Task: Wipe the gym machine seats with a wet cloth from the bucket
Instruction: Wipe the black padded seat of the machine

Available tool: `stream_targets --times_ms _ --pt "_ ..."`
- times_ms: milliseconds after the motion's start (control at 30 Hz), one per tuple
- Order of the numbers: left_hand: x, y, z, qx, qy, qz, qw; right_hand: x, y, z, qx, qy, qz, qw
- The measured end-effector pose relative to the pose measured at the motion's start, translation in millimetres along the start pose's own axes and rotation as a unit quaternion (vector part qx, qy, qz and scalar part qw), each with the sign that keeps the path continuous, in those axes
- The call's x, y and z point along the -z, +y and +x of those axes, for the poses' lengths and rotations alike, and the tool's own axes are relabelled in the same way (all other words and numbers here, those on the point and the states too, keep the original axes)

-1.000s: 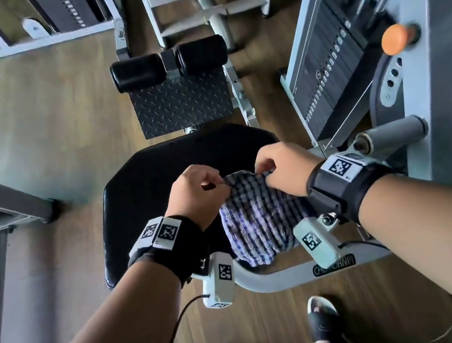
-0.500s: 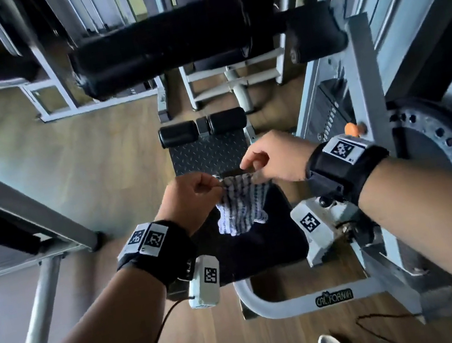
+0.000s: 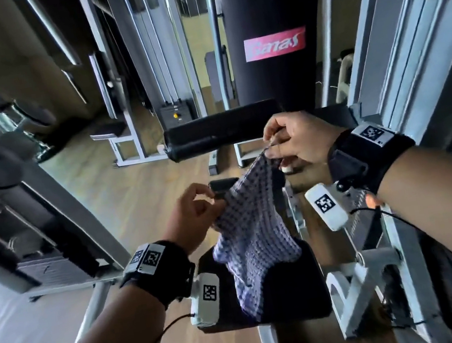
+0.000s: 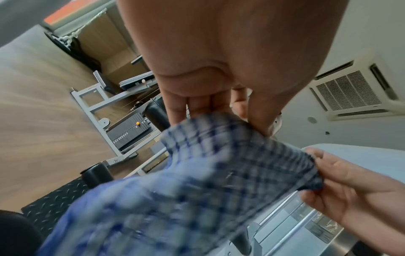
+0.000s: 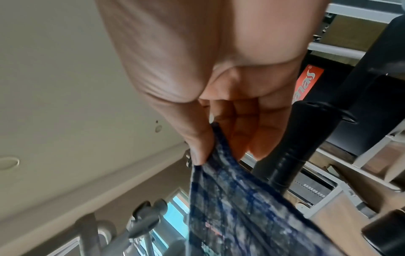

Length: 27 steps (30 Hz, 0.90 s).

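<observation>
1. A person stands over a black seat (image 3: 294, 289) in a gym, arms reaching forward, a camera strapped to each wrist.
2. The left hand (image 3: 193, 216) pinches one top edge of a blue checked cloth (image 3: 255, 235) between thumb and fingers.
3. The right hand (image 3: 295, 141), higher and farther, pinches the other top edge the same way.
4. The cloth hangs spread between the hands, its lower end drooping over the near part of the seat; whether it touches the seat is unclear.
5. A black roller pad (image 3: 223, 129) lies across the far side, and a black punching bag (image 3: 272, 30) hangs behind it.
6. No bucket is in view.
7. Risk: both holds are fingertip pinches on damp fabric, so a tug could pull an edge free and drop the cloth on the floor.
8. Risk: the hanging end could snag on the metal frame (image 3: 358, 293) at right.
</observation>
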State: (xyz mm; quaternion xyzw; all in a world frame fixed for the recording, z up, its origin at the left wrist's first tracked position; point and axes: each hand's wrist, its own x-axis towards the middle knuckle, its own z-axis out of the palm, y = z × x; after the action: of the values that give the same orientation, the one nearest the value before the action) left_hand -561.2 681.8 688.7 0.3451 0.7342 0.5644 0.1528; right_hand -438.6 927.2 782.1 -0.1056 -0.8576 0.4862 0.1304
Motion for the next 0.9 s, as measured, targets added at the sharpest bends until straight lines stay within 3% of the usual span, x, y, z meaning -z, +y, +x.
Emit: stream_targets --times_ms 67,167,300,467,667,767,900 --pt "-3.3 -0.9 -16.6 0.04 -0.048 -0.025 0.998 12.0 -12.8 1.6 0.002 0.008 0.056 0.998" --pt "-18.8 -7.3 -37.2 0.079 -0.096 -0.021 0.992 28.4 -22.0 4.5 0.013 -0.012 0.024 1.0" --pt "-13.3 -9.3 -40.5 0.111 -0.011 -0.091 0.99 35.5 -15.6 5.4 -0.001 -0.013 -0.073 0.997" --pt "1.1 10.7 -15.6 0.06 0.107 -0.101 0.987 43.9 2.5 5.9 -0.005 0.056 -0.161 0.985" --pt "-13.6 34.5 19.1 0.043 0.112 -0.023 0.992 15.9 10.6 3.3 0.004 0.093 -0.127 0.987" --pt "-29.3 44.9 27.9 0.038 0.111 -0.023 0.993 -12.4 6.0 -0.2 0.01 0.139 -0.097 0.985" --pt "-43.2 56.3 26.1 0.039 0.106 -0.044 0.993 -46.5 5.7 -5.1 -0.006 0.128 -0.01 0.992"
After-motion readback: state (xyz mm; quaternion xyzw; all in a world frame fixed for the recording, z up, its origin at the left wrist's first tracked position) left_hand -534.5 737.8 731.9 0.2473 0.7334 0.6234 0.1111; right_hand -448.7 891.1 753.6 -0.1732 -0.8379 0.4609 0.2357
